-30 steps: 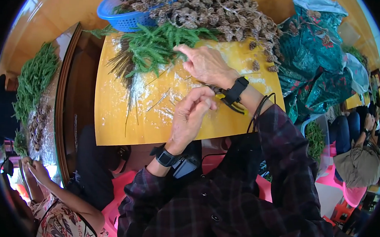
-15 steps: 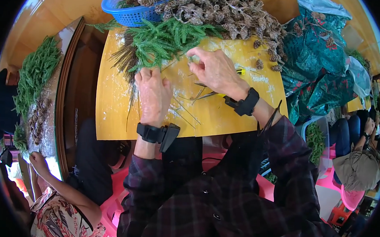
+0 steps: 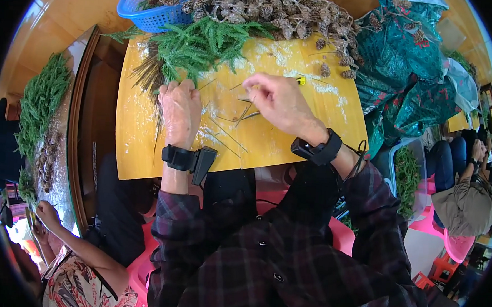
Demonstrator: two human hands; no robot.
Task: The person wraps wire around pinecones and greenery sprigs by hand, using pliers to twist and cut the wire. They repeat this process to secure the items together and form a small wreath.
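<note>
My left hand point(image 3: 180, 110) is closed, its curled fingers at the near edge of a pile of green artificial pine sprigs point(image 3: 204, 43). What it grips is hidden. Close to its fingertips fans a bundle of thin brown stems point(image 3: 148, 70). My right hand point(image 3: 282, 104) hovers over the table's middle, thumb and fingers pinched together. A thin stem shows by its fingertips, but I cannot tell whether they hold it. Below that hand lies a dark tool point(image 3: 250, 116), partly covered. Loose stems point(image 3: 224, 135) are scattered between my wrists.
A heap of brown pine cones point(image 3: 286, 14) and a blue basket point(image 3: 153, 21) sit along the far side of the yellow table point(image 3: 135, 142). Dark green plastic bags point(image 3: 389, 66) stand at right, above a clear bin of greenery point(image 3: 406, 178). Another person's hand point(image 3: 48, 215) works at a left table.
The whole view has shifted slightly. My left hand has drawn left, away from the right one. The right hand has moved off the sprigs toward the table's middle, still pinched.
</note>
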